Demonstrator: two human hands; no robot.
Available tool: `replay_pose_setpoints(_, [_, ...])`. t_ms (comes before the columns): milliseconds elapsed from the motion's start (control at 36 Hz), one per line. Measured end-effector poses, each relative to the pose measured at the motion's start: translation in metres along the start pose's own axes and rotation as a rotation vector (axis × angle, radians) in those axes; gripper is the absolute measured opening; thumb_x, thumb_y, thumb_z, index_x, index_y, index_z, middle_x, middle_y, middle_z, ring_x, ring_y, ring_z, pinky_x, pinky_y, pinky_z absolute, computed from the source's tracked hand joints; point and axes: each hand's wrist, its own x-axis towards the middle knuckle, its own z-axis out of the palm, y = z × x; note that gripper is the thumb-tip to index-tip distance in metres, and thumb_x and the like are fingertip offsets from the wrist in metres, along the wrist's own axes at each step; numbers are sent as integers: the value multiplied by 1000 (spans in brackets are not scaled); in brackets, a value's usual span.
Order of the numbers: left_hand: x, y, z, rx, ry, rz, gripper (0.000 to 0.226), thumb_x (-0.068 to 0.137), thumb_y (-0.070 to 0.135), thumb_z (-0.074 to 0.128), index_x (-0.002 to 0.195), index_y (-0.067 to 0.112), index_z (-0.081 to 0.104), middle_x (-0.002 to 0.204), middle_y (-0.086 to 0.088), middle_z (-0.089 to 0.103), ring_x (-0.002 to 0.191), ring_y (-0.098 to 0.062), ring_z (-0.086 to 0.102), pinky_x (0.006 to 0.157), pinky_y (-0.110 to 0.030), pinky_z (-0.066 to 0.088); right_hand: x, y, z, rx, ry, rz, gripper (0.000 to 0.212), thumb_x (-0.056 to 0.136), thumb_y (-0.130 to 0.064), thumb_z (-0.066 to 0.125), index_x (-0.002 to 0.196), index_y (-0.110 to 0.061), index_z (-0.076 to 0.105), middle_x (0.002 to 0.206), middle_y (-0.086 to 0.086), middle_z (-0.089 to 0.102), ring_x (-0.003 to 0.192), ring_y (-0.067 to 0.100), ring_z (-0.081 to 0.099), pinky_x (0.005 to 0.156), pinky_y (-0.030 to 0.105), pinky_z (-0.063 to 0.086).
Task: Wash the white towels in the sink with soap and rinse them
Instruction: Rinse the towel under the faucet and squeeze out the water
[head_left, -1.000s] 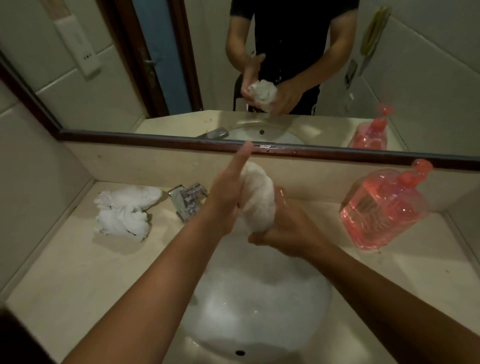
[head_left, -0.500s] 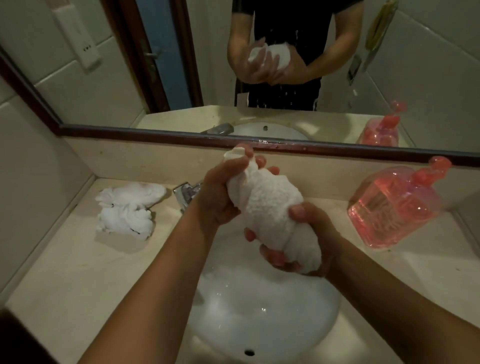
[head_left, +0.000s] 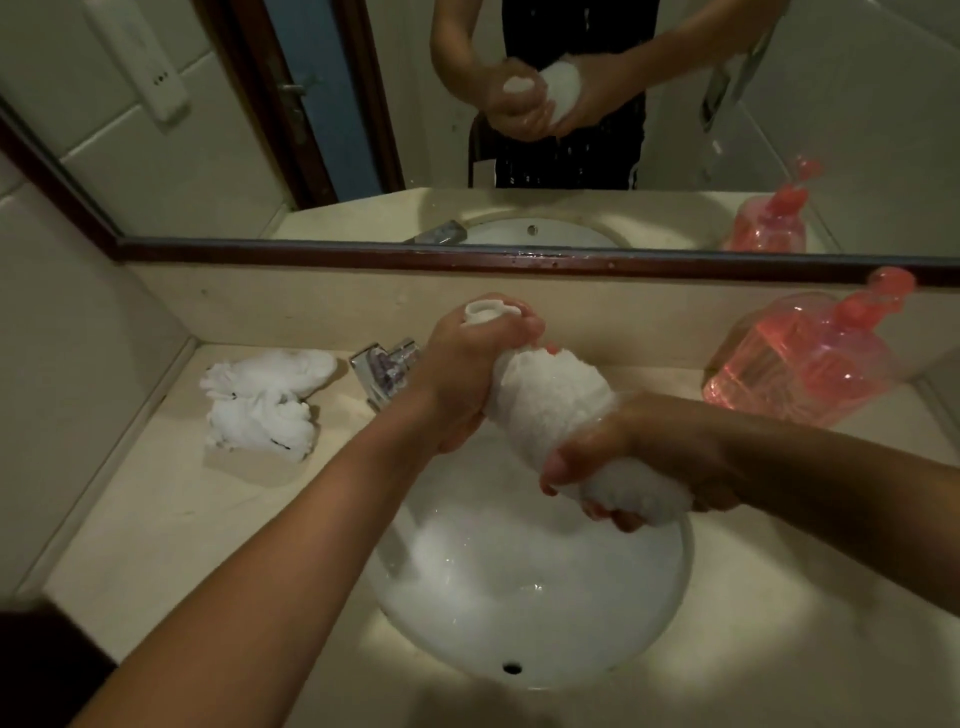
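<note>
A wet white towel (head_left: 550, 410), rolled into a thick twist, hangs above the round white sink (head_left: 649, 597). My left hand (head_left: 467, 374) grips its upper end, with a bit of cloth sticking out above the fist. My right hand (head_left: 639, 462) grips the lower end, fingers curled round it. Soapy water lies in the basin. Two more crumpled white towels (head_left: 265, 400) lie on the counter at the left. A pink soap bottle (head_left: 800, 358) with a pump stands at the right.
The chrome tap (head_left: 384, 369) sits behind the sink, just left of my left hand. A beige counter (head_left: 171, 525) surrounds the basin, with tiled walls on both sides. The mirror (head_left: 208, 130) above reflects my hands and the towel.
Both hands have gone from rubbing the bunched towel to gripping its two ends, and the towel is now stretched longer and twisted between them, with my right hand lower.
</note>
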Motion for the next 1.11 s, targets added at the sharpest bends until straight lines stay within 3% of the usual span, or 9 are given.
replay_pose_setpoints(139, [8,-15,1,328,112,101,5,74,17,68,70,21,69,71,2,67,71,-16,66,67,-38,56,22,18,6,-61,219,-14,54,64,-27,95,107,-6,69,73,8,71,55,19,63,48,27,49])
replay_pose_setpoints(194, [13,-23,2,423,170,121,7,73,20,67,67,23,69,70,5,68,73,-17,66,70,-40,57,29,23,9,-44,286,-47,38,71,-22,92,96,-6,69,64,7,67,48,18,58,46,26,46])
replay_pose_setpoints(417, [33,-54,7,716,259,184,21,85,16,69,69,27,61,62,17,63,60,4,57,56,-12,40,61,47,12,-47,490,-133,18,81,-19,84,80,-12,68,54,0,65,44,15,56,46,27,45])
replay_pose_setpoints(500, [41,-60,11,784,287,185,19,89,9,68,77,23,63,67,10,62,65,-6,59,61,-20,43,72,52,11,-26,523,-214,20,86,-7,78,72,-13,65,48,-4,60,36,9,50,37,19,38])
replay_pose_setpoints(611, [47,-61,15,861,318,193,3,92,11,66,89,11,68,77,0,66,81,-28,65,74,-36,48,82,55,7,-42,574,-310,7,84,-5,76,88,-5,70,60,0,66,46,12,56,42,24,43])
replay_pose_setpoints(806, [41,-37,19,670,336,227,3,76,28,64,77,28,61,72,9,64,66,-4,60,65,-28,51,78,46,-9,-156,508,-318,26,82,-26,84,103,-23,68,72,-1,72,54,15,64,46,28,49])
replay_pose_setpoints(944, [34,-23,15,293,409,47,18,87,5,76,86,20,66,88,-7,68,84,-26,69,75,-44,62,54,31,-16,-266,575,-376,72,77,-34,91,130,-29,43,114,-2,65,92,17,71,67,37,63])
replay_pose_setpoints(1028, [32,-19,17,110,463,-89,17,86,7,80,88,18,67,87,-8,70,81,-28,70,71,-42,61,48,31,-20,-494,655,-533,85,77,-37,91,142,-28,36,118,-8,58,98,12,64,80,32,60])
replay_pose_setpoints(1111, [28,-21,21,-29,488,-212,21,87,20,85,98,17,67,91,-9,73,76,-26,73,70,-41,63,50,37,-25,-906,734,-620,100,75,-50,90,152,-21,33,140,4,47,114,18,51,93,40,55])
